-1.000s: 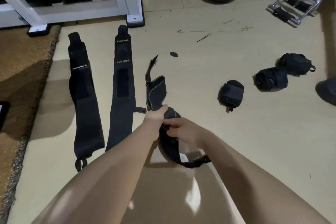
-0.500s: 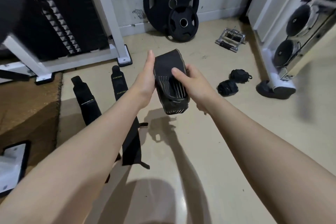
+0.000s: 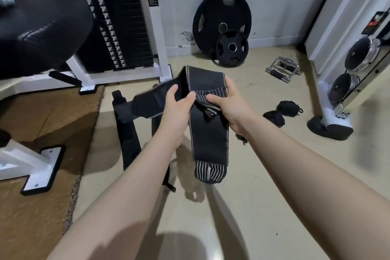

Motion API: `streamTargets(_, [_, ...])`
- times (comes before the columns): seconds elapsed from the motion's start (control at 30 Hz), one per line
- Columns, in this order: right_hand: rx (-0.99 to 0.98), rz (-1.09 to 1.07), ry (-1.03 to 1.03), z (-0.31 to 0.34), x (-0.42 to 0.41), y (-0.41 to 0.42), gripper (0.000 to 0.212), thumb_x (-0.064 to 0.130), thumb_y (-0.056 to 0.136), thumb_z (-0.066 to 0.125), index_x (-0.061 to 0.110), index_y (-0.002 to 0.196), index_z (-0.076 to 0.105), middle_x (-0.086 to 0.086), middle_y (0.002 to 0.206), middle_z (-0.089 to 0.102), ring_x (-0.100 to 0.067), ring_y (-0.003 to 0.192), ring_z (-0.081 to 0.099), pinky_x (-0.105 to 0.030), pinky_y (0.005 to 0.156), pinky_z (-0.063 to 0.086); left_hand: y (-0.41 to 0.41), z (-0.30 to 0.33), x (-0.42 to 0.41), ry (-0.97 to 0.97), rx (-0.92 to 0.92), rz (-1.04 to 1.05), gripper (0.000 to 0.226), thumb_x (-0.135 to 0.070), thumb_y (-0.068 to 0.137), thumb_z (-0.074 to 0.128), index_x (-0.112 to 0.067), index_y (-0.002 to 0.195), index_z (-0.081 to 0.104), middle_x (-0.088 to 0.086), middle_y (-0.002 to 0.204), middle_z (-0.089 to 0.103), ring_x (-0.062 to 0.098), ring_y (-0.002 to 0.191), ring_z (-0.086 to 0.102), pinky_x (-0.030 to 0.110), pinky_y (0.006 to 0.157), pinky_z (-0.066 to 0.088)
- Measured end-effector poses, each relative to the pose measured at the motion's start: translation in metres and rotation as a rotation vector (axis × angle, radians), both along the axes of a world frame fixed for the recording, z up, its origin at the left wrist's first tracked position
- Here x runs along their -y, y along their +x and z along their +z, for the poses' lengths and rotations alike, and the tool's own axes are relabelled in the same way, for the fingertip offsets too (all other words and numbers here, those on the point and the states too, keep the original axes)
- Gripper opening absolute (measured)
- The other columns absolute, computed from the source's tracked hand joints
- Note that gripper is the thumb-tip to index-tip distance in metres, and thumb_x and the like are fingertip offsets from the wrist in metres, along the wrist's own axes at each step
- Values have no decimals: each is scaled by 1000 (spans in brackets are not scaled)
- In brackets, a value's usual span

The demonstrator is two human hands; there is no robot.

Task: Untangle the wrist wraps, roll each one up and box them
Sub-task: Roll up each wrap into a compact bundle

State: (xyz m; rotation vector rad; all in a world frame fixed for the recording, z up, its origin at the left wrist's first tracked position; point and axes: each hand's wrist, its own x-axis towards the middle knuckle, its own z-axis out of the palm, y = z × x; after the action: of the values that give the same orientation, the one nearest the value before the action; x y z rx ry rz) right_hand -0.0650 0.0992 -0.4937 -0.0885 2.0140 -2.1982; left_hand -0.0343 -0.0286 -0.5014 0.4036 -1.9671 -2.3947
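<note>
I hold a black wrist wrap (image 3: 207, 135) with grey striped ends up in the air in front of me. My left hand (image 3: 176, 105) pinches it at its left side, where one end folds out to the left. My right hand (image 3: 229, 103) grips its striped middle fold, and the long end hangs down. Two more black wraps (image 3: 126, 131) lie flat on the floor below my left arm, partly hidden by it. Rolled-up wraps (image 3: 274, 117) sit on the floor to the right, one (image 3: 289, 108) just behind the other. No box is in view.
A white weight-stack machine (image 3: 124, 34) and a black padded seat (image 3: 40, 31) stand at the left, over a brown mat (image 3: 42, 124). Weight plates (image 3: 221, 27) lean on the back wall. A metal cable handle (image 3: 282, 69) lies beyond; a white rack base (image 3: 331, 124) is at right.
Both hands lifted the wrap off the floor and unfolded it; its long end now hangs down. My view rose from the floor toward the wall.
</note>
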Motion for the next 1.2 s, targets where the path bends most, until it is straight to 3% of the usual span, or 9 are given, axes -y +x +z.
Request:
streamTargets(0.1, [84, 35, 73, -22, -6, 12, 39, -9, 88, 55, 17, 116, 51, -6, 104, 65, -22, 97, 63, -35, 88, 53, 23, -21, -6, -144, -10, 44, 21, -20, 93, 60, -27, 112, 53, -6, 83, 70, 10, 73, 65, 27, 68, 51])
streamTargets(0.23, [206, 17, 41, -44, -18, 24, 37, -10, 86, 57, 16, 112, 53, -11, 103, 64, -23, 89, 62, -37, 82, 54, 41, -40, -12, -50, 117, -129, 14, -11, 89, 63, -22, 87, 70, -5, 83, 68, 11, 77, 59, 17, 64, 47])
streamTargets(0.37, [284, 36, -21, -51, -34, 21, 77, -6, 85, 62, 29, 146, 31, -14, 128, 53, -26, 96, 63, -32, 74, 58, 49, -50, -22, -205, 50, -157, 20, -9, 85, 67, -28, 89, 73, -13, 101, 68, 4, 99, 61, 20, 87, 45])
streamTargets(0.47, [221, 47, 54, -48, -37, 25, 65, 0, 87, 63, 23, 142, 37, -9, 108, 59, -20, 87, 65, -30, 77, 57, 51, -55, -31, -204, -46, -128, 27, -3, 87, 64, -27, 98, 69, -19, 123, 52, -13, 109, 52, 6, 90, 41])
streamTargets(0.57, [157, 82, 139, -46, -42, 30, 51, 10, 91, 61, 14, 135, 35, 0, 91, 59, -10, 73, 63, -21, 63, 54, 49, -66, -38, -174, -92, -75, 38, -2, 90, 62, -25, 120, 60, -8, 150, 29, 13, 136, 40, 33, 112, 36])
streamTargets(0.67, [201, 185, 276, -51, -51, 39, 44, 22, 93, 60, 22, 125, 32, 5, 77, 61, -5, 64, 61, -21, 63, 51, 47, -70, -34, -168, -65, -4, 43, 0, 91, 59, -28, 124, 56, -11, 153, 23, 17, 139, 35, 38, 115, 31])
streamTargets(0.83, [94, 258, 252, -68, -46, 51, 21, 8, 97, 50, 26, 106, 45, 8, 73, 53, -7, 61, 50, -24, 58, 44, 45, -76, -23, -98, -20, 48, 33, -1, 94, 51, -21, 118, 62, -13, 146, 35, 2, 124, 49, 30, 104, 44])
streamTargets(1.07, [-4, 236, 271, -63, -27, 45, 35, -8, 93, 44, 20, 84, 62, 7, 82, 62, 3, 64, 55, -12, 60, 43, 45, -71, -18, 638, 217, 149, 24, -25, 97, 53, -13, 115, 62, 16, 108, 69, 26, 93, 70, 36, 75, 58])
streamTargets(1.2, [21, 243, 306, -66, -32, 46, 24, -2, 92, 52, 17, 88, 66, 2, 79, 65, -3, 64, 57, -15, 61, 46, 46, -69, -17, 556, 345, 84, 17, -18, 97, 54, -8, 107, 64, 14, 98, 69, 22, 78, 69, 33, 66, 58])
